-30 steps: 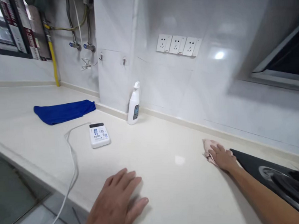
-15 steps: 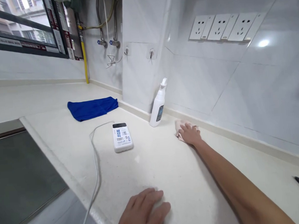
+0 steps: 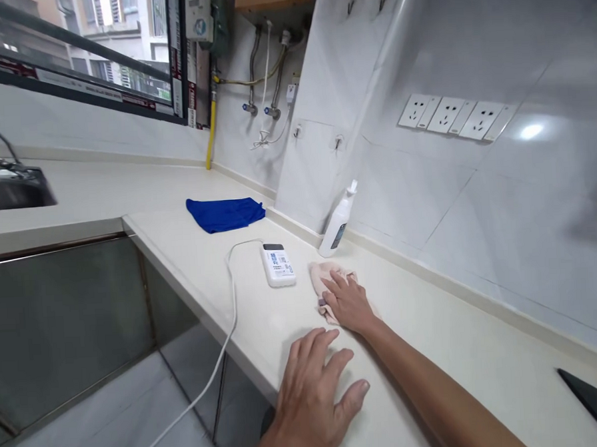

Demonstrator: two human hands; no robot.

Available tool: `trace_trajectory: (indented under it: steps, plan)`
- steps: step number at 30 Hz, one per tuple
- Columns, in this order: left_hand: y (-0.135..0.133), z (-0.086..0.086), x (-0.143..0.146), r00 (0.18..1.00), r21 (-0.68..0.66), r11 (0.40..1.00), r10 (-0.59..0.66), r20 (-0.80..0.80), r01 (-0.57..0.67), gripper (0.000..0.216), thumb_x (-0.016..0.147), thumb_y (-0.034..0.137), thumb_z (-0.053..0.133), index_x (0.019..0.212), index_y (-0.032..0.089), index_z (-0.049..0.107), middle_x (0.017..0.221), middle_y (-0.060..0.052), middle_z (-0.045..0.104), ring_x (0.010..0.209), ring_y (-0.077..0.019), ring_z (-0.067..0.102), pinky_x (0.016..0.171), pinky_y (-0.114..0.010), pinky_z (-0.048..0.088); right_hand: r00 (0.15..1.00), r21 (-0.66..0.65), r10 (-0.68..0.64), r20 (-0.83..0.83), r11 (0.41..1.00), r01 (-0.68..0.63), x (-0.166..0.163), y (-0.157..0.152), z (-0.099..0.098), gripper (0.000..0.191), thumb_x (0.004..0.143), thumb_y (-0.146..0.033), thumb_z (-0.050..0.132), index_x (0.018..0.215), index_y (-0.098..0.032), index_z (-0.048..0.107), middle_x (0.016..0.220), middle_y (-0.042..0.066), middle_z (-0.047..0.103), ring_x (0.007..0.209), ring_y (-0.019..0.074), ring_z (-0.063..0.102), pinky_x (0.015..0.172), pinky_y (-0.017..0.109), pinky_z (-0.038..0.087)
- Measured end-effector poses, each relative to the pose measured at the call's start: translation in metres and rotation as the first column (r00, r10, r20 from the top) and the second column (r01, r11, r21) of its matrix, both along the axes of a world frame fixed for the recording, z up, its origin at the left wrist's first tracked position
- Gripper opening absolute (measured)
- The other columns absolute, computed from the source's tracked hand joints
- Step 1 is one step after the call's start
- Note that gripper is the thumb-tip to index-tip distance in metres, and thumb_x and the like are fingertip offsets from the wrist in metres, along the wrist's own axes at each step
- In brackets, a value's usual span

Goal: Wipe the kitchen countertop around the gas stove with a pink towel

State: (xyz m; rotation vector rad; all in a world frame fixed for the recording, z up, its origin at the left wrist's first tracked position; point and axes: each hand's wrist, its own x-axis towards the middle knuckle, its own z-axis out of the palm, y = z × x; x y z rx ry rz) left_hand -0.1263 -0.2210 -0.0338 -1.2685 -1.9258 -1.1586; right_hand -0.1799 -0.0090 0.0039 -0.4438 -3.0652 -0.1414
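A pale pink cloth (image 3: 323, 275) lies crumpled on the cream countertop (image 3: 418, 324). My right hand (image 3: 349, 302) is on top of it, pressing it down with the fingers curved over the folds. My left hand (image 3: 314, 389) is nearer to me, at the counter's front edge, fingers apart and nothing in it. Just beyond the cloth, a white spray bottle (image 3: 336, 223) stands by the wall. To the left of the cloth lies a white power bank (image 3: 278, 266) with a printed label and a white cable (image 3: 233, 287) that hangs over the edge.
A folded blue cloth (image 3: 224, 215) lies farther back on the counter. At far left is a steel sink (image 3: 14, 192). A black flat object (image 3: 595, 401) rests at the right. Wall sockets (image 3: 445, 116), a yellow pipe (image 3: 212, 134) and valves (image 3: 272, 112) are on the walls.
My right hand and the pink cloth have come away from the wall, toward me. My left hand has risen into fuller view, its fingers spread wider. The camera view has turned left.
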Motion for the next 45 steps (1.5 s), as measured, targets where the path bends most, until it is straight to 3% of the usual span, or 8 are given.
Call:
trace_trajectory:
  steps: [6,16,20,26,30,34,39,45]
  plan:
    - [-0.005,0.009,0.004,0.991,0.026,0.999,-0.040,0.125,0.037,0.018,0.097,0.034,0.064,0.109,0.024,0.071,0.123,-0.011,0.069,0.120,-0.0298,0.060,0.103,-0.054,0.049,0.998,-0.097,0.059,0.018,0.994,-0.057,0.025,-0.068,0.002,0.055,0.107,-0.047,0.035,0.160,-0.033,0.041,0.174,0.004,0.024,0.157,0.0414,0.019,0.121,0.061,0.025]
    - [-0.056,0.013,-0.013,0.951,0.053,0.995,-0.094,0.294,0.082,0.026,0.101,0.035,0.054,0.115,0.027,0.075,0.130,-0.010,0.069,0.130,-0.0275,0.058,0.116,-0.054,0.043,0.974,-0.138,0.226,0.010,0.965,-0.223,0.087,-0.121,0.002,0.055,0.102,-0.043,0.046,0.157,-0.037,0.043,0.173,0.004,0.024,0.156,0.0431,0.020,0.120,0.066,0.026]
    - [-0.081,0.006,-0.029,0.904,0.093,0.994,0.005,0.428,-0.050,0.034,0.100,0.043,0.051,0.116,0.027,0.075,0.130,-0.010,0.071,0.133,-0.0296,0.059,0.118,-0.056,0.044,0.973,-0.186,0.232,0.013,0.956,-0.226,0.070,-0.147,0.010,0.056,0.105,-0.044,0.040,0.159,-0.034,0.039,0.174,0.006,0.022,0.156,0.0422,0.021,0.120,0.068,0.025]
    - [-0.118,-0.022,-0.035,0.893,0.197,0.970,0.041,0.448,-0.144,0.037,0.098,0.050,0.054,0.117,0.025,0.075,0.140,-0.010,0.067,0.134,-0.0285,0.062,0.115,-0.050,0.051,0.935,-0.176,0.350,0.052,0.925,-0.337,0.010,-0.193,0.022,0.080,0.094,-0.050,0.061,0.164,-0.034,0.028,0.176,0.009,0.013,0.158,0.0454,0.013,0.120,0.069,0.021]
    - [-0.144,-0.042,-0.033,0.883,0.231,0.949,0.087,0.461,-0.214,0.035,0.099,0.049,0.055,0.117,0.026,0.074,0.138,-0.009,0.069,0.132,-0.0282,0.063,0.115,-0.051,0.052,0.883,-0.062,0.467,-0.032,0.881,-0.469,-0.003,-0.217,0.014,0.064,0.097,-0.038,0.060,0.157,-0.035,0.040,0.173,0.006,0.022,0.155,0.0451,0.019,0.118,0.066,0.029]
    - [-0.153,-0.049,-0.029,0.861,0.221,0.940,0.124,0.493,-0.262,0.035,0.100,0.050,0.054,0.120,0.026,0.072,0.138,-0.009,0.067,0.136,-0.0282,0.060,0.119,-0.055,0.046,0.822,0.095,0.561,-0.098,0.828,-0.553,0.015,-0.223,-0.005,0.041,0.105,-0.031,0.045,0.144,-0.032,0.057,0.170,0.003,0.029,0.153,0.0435,0.023,0.112,0.060,0.040]
    - [-0.142,-0.052,-0.019,0.853,0.208,0.943,0.123,0.507,-0.259,0.034,0.102,0.049,0.052,0.120,0.027,0.070,0.144,-0.009,0.060,0.142,-0.0277,0.053,0.122,-0.054,0.044,0.853,0.083,0.503,-0.138,0.864,-0.497,0.067,-0.206,-0.020,0.047,0.106,-0.035,0.042,0.153,-0.032,0.051,0.172,0.001,0.026,0.151,0.0462,0.025,0.107,0.064,0.044]
    - [-0.102,-0.054,0.018,0.927,0.135,0.986,0.038,0.374,-0.095,0.025,0.102,0.038,0.054,0.115,0.027,0.072,0.133,-0.009,0.063,0.130,-0.0250,0.061,0.113,-0.048,0.052,0.878,0.188,0.440,-0.191,0.894,-0.407,0.162,-0.164,-0.043,0.046,0.103,-0.028,0.050,0.148,-0.031,0.057,0.168,0.001,0.037,0.148,0.0447,0.033,0.102,0.060,0.047]
